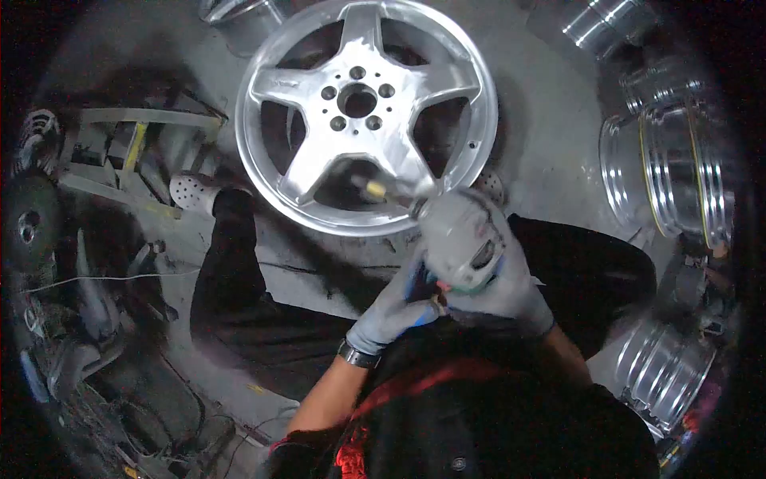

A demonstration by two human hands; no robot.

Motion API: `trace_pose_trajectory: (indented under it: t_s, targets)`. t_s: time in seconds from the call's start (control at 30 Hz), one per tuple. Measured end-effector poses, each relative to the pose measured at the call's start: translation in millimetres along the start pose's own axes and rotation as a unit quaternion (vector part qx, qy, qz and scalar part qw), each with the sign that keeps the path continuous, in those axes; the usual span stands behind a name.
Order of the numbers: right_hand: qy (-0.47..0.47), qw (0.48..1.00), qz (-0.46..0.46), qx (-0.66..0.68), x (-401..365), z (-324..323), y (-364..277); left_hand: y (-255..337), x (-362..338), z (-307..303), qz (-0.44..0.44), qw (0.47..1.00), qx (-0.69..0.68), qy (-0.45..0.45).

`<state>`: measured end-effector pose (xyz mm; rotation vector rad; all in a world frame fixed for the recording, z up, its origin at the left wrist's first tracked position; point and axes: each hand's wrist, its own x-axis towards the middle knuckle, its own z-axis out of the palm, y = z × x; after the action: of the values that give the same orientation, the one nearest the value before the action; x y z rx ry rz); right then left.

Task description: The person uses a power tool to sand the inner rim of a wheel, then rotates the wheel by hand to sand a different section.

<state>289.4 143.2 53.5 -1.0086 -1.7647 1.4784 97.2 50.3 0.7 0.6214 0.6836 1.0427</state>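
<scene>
A dusty pale-grey power grinder (459, 239) is held in front of my body, its narrow spindle aimed up and left. The dark, blurred tip with a yellow part (375, 189) overlaps the lower spokes of a five-spoke alloy wheel (391, 148). My right hand (515, 291), in a grey glove, wraps the grinder's body from the right and below. My left hand (387, 315), in a grey and blue glove, closes against its lower left side, thumb near the tool's rear end. Part of the grip is hidden between the hands.
Shiny wheel rims (670, 172) stand at the right, with another rim (666, 371) lower down. A metal frame (136, 152) lies at the left, above dusty tools and cables. A thin cord (120, 277) crosses the floor. My legs (231, 271) spread either side of the wheel.
</scene>
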Motion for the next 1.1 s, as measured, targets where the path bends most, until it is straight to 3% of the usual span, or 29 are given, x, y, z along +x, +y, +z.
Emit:
trace_pose_trajectory:
  t_s: [0.07, 0.1, 0.17, 0.2, 0.23, 0.3, 0.37, 0.43, 0.47, 0.5, 0.57, 0.63, 0.7, 0.73, 0.77, 0.8, 0.83, 0.87, 0.9, 0.93, 1.0, 1.03, 1.1]
  targets:
    - [0.049, 0.997, 0.041, 0.052, -3, -11, -7, -1, 7, 13, -0.090, 0.993, 0.074, -0.007]
    - [0.051, 0.997, 0.032, 0.050, -4, -15, -7, -3, 11, 21, -0.084, 0.993, 0.080, -0.011]
    - [0.006, 0.939, 0.065, 0.338, -2, -24, 3, -5, 20, 40, -0.046, 0.957, 0.277, -0.069]
    - [0.013, 0.913, 0.035, 0.407, -3, -26, 11, -2, 21, 50, 0.030, 0.949, 0.315, -0.011]
    - [0.008, 0.914, 0.031, 0.404, -3, -30, 13, 3, 22, 57, 0.037, 0.948, 0.316, -0.010]
    - [-0.008, 0.865, -0.038, 0.500, -1, -37, 12, 15, 27, 69, 0.062, 0.922, 0.382, 0.026]
    - [0.023, 0.863, -0.072, 0.499, 2, -36, -1, 29, 31, 82, 0.065, 0.891, 0.445, 0.060]
    - [0.047, 0.831, -0.024, 0.554, -1, -40, 7, 36, 34, 89, 0.062, 0.855, 0.507, 0.095]
    - [0.179, 0.864, 0.025, 0.470, 1, -33, 12, 41, 38, 91, 0.058, 0.807, 0.574, 0.123]
    - [0.174, 0.865, 0.022, 0.471, -1, -34, 16, 40, 40, 92, 0.044, 0.758, 0.634, 0.147]
    - [0.221, 0.815, 0.125, 0.522, 0, -33, 10, 27, 36, 94, 0.070, 0.763, 0.624, 0.153]
    - [0.195, 0.823, 0.121, 0.520, 1, -38, 25, 22, 34, 86, 0.100, 0.768, 0.613, 0.155]
    - [0.140, 0.840, 0.115, 0.511, 2, -42, 31, 28, 25, 65, 0.105, 0.837, 0.536, 0.048]
    - [0.150, 0.839, 0.123, 0.508, 4, -41, 30, 47, 24, 48, 0.045, 0.841, 0.539, -0.005]
    - [0.152, 0.840, 0.122, 0.506, 8, -39, 28, 66, 19, 37, 0.027, 0.859, 0.510, 0.037]
    - [0.201, 0.841, 0.117, 0.488, 12, -37, 25, 76, 16, 20, 0.122, 0.820, 0.541, 0.141]
    - [0.251, 0.839, 0.111, 0.469, 14, -36, 24, 85, 18, -13, 0.091, 0.801, 0.551, 0.215]
    - [0.255, 0.840, 0.111, 0.466, 16, -38, 27, 101, 22, -37, 0.137, 0.825, 0.465, 0.290]
    - [0.255, 0.831, 0.130, 0.476, 18, -41, 35, 109, 23, -84, 0.177, 0.772, 0.511, 0.335]
    - [0.256, 0.823, 0.149, 0.485, 19, -45, 46, 133, 29, -118, 0.117, 0.805, 0.443, 0.376]
    - [0.218, 0.821, 0.141, 0.508, 16, -56, 83, 151, 35, -171, 0.251, 0.716, 0.487, 0.432]
    - [0.175, 0.816, 0.135, 0.534, 14, -58, 98, 158, 35, -211, 0.205, 0.682, 0.537, 0.452]
    - [0.190, 0.793, 0.146, 0.561, 8, -56, 109, 159, 39, -258, 0.174, 0.633, 0.579, 0.484]
